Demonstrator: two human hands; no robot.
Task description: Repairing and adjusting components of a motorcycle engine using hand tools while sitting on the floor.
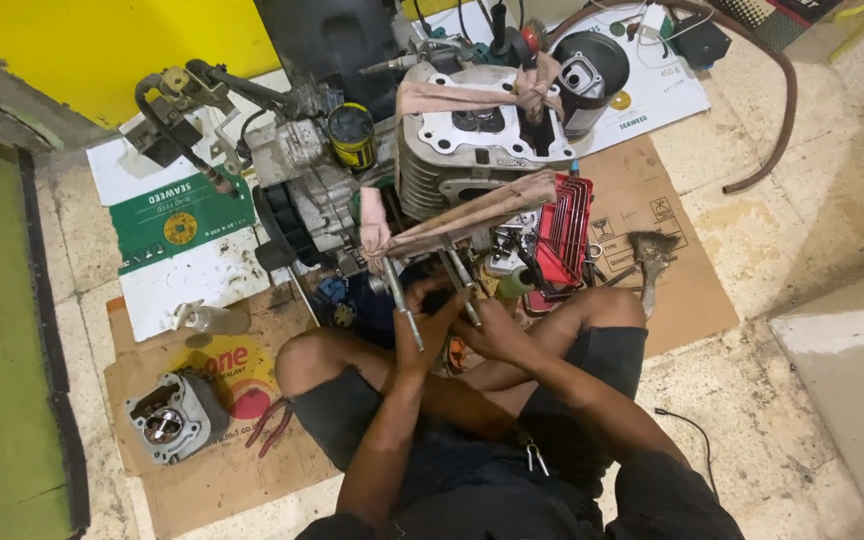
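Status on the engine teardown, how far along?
Done, by the look of it: one cylinder head already lies off to the side on the cardboard. In hand: left hand and right hand work at the long studs below the finned cylinder, which sits rag-wrapped over them. Left: cylinder and crankcase remain together; hex key set lies open.

Just above the fingers [430, 318], the long studs [404, 305] are bare, dull grey metal. Beyond them the finned cylinder [472, 140] is matt cast metal, draped with grimy pink cloth [472, 215]. To the right of the fingers, the red key holder [562, 240] looks like glossy plastic. The cardboard [672, 280] is matt, stained brown.
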